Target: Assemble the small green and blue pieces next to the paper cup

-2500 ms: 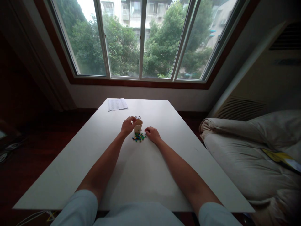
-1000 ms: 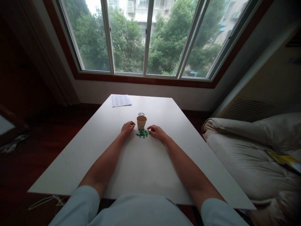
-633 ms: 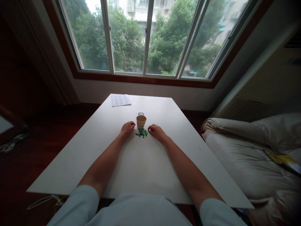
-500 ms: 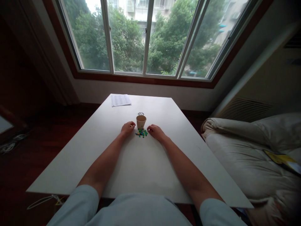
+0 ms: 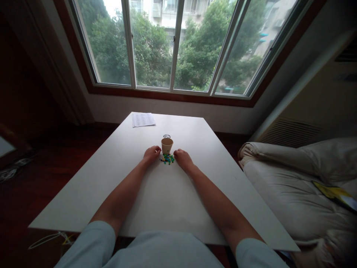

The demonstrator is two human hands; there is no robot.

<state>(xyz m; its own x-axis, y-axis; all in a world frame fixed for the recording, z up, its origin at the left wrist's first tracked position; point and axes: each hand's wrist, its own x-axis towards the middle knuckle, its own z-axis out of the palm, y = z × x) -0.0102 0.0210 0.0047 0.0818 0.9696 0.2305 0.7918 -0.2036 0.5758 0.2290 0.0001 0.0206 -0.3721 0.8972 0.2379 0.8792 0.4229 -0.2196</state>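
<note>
A brown paper cup [image 5: 167, 146] stands upright on the white table [image 5: 170, 201]. Right in front of it lies a loose pile of small green, blue, yellow and dark bead-like pieces [image 5: 167, 159], too small to make out singly. My left hand [image 5: 152, 153] rests at the left of cup and pile, its fingers curled together. On the right side, my right hand [image 5: 182, 157] has its fingers bent in close to the pile's edge. Whatever either hand pinches is hidden or too small to name. Behind the cup is a thin dark loop [image 5: 166, 136], perhaps cord.
Printed paper sheets [image 5: 143, 120] lie at the table's far left corner. A wide window [image 5: 173, 48] is beyond the table. To the right stands a beige cushioned seat [image 5: 279, 193] with a yellow and black item [image 5: 331, 191] on it.
My right hand has shifted slightly left, its fingers drawn in more closely beside the pile. My left hand, the cup and the pile look nearly the same; the view tilted slightly.
</note>
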